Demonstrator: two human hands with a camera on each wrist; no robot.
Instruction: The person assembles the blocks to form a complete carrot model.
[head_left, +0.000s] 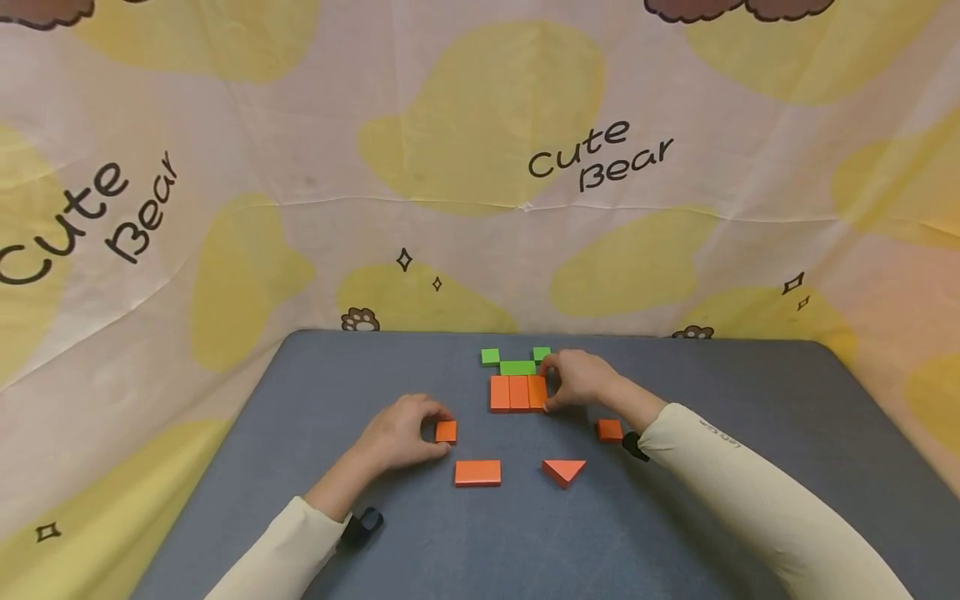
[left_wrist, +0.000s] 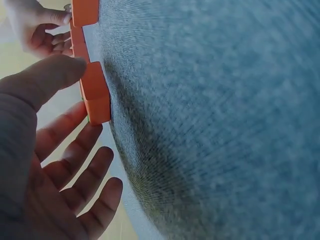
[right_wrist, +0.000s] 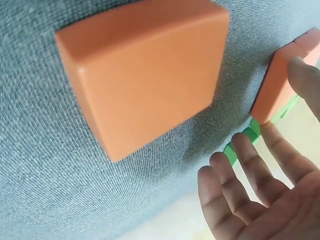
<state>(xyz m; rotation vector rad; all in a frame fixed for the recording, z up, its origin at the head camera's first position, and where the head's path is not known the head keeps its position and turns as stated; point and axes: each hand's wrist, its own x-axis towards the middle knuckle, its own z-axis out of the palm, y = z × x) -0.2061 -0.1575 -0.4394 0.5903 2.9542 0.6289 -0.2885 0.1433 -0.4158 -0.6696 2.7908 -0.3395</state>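
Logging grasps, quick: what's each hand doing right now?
Left hand: pinching a small orange block.
Right hand: pinching the orange row's rightmost block.

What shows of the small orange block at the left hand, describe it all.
The small orange block is plain, square-topped and smooth-sided with slightly rounded edges, perhaps painted wood or plastic. Its sides are pinched in the grip of the left hand, between thumb and forefinger; it seems to rest flat on the grey table, apart from the orange rectangular block.
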